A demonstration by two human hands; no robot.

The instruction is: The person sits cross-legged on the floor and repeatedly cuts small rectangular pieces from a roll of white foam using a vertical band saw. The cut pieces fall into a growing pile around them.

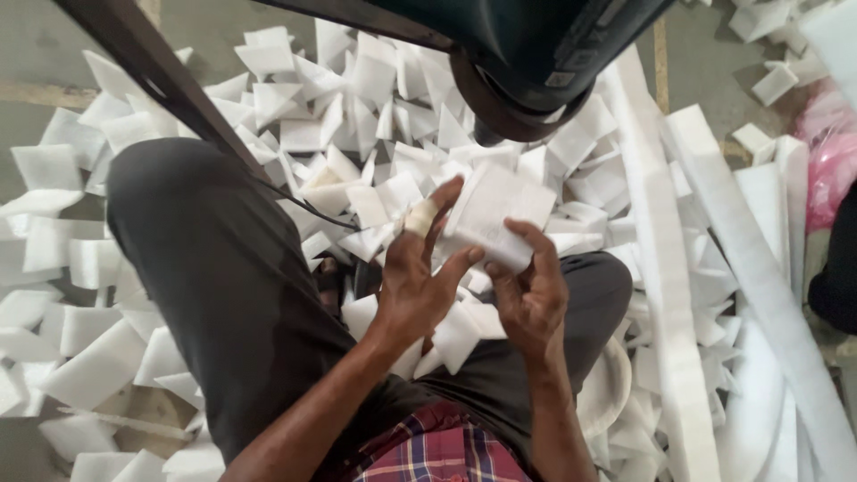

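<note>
Both hands hold a small stack of white foam squares (494, 214) above my lap. My left hand (418, 277) grips the stack's left edge, thumb underneath, with a pale bandage on one finger. My right hand (532, 286) clasps the stack from below and the right, fingers curled over its near edge. More loose foam squares (455, 335) lie on my lap between the wrists. I sit in dark grey trousers (223, 277) and a plaid shirt.
A heap of cut white foam squares (357, 116) covers the floor ahead and to the left. Long white foam strips (714, 268) lie at the right. A dark machine body (527, 54) overhangs the top, with a dark slanted bar (152, 71). A pink bag (830, 170) sits far right.
</note>
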